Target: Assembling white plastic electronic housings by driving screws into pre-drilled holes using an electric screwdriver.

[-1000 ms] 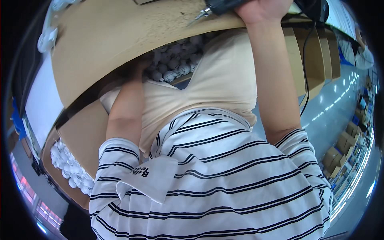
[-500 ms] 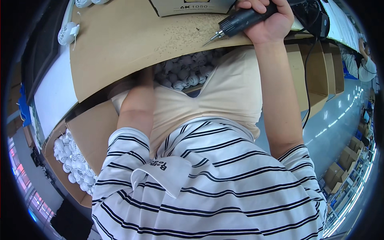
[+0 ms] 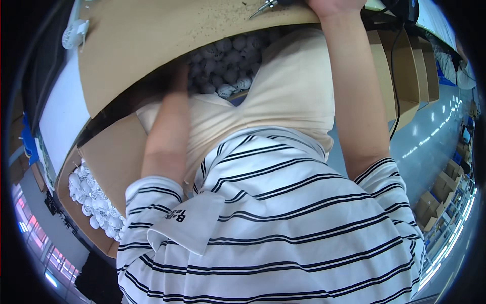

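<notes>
At the upper edge, my right hand [image 3: 336,6] is closed round a dark electric screwdriver [image 3: 286,2], and both are partly cut off by the picture's rim. Its thin metal bit [image 3: 261,8] points down and left over the cardboard-covered table [image 3: 142,45]. My left hand [image 3: 178,76] reaches under the table's front edge, beside a heap of small white rounded plastic parts [image 3: 230,63]. Shadow and motion blur hide its fingers and anything they may hold.
One white part [image 3: 75,34] lies at the table's left end. A cardboard box [image 3: 111,162] of similar parts stands at my left. Several open cartons [image 3: 405,81] line the right side, with a black cable [image 3: 397,91] hanging before them.
The view has tilted, so the table and my right hand with the electric screwdriver sit higher, partly out of picture. My left forearm has shifted slightly and stays under the table edge.
</notes>
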`<state>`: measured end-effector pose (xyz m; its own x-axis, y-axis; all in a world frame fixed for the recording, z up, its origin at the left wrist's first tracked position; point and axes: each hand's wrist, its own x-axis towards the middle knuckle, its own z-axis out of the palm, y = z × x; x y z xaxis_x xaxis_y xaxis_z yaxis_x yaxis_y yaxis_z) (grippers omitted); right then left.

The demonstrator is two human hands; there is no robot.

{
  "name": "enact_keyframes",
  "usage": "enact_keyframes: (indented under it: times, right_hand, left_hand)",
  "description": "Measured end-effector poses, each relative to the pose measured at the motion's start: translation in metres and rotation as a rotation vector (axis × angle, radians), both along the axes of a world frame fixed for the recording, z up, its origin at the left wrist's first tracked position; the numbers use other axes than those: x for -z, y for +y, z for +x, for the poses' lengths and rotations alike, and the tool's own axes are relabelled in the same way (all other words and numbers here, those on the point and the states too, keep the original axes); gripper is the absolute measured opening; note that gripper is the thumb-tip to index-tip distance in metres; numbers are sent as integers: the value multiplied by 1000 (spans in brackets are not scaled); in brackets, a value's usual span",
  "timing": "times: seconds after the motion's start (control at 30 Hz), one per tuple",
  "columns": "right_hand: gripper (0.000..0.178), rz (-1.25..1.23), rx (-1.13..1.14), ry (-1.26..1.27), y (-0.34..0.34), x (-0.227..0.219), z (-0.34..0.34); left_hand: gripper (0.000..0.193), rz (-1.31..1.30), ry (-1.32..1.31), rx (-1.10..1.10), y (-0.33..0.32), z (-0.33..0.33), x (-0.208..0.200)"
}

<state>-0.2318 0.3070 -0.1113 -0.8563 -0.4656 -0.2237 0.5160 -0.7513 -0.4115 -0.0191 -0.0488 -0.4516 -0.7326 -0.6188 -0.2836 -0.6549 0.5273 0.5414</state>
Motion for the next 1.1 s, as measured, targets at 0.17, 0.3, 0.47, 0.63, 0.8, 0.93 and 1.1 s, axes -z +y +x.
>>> enact_keyframes:
  times: [0.17, 0.3, 0.47, 0.63, 0.8, 0.93, 1.1]
  right_hand:
    - [11, -64, -100, -53, -30, -16, 19]
    - [11, -47, -84, -69, -20, -16, 17]
    - [11, -83, -104, -14, -37, -53, 6]
    - [11, -76, -146, 28, -49, -93, 8]
    - [13, -15, -72, 129, -34, -82, -28]
    - [17, -50, -250, 128, -80, -110, 10]
    - [27, 90, -66, 193, -40, -76, -9]
  left_hand:
    - [52, 696, -582, -393, 39, -10, -104]
    - [54, 269, -332, 121, 135, 42, -93]
    - [48, 339, -336, 419, 181, 37, -145]
    - [47, 44, -295, 461, 188, 59, -148]
    - [47, 46, -368, 441, 172, 14, -111]
    - [60, 329, -60, -48, 58, 82, -25]
    - [71, 1119, 803, -300, 86, 11, -170]
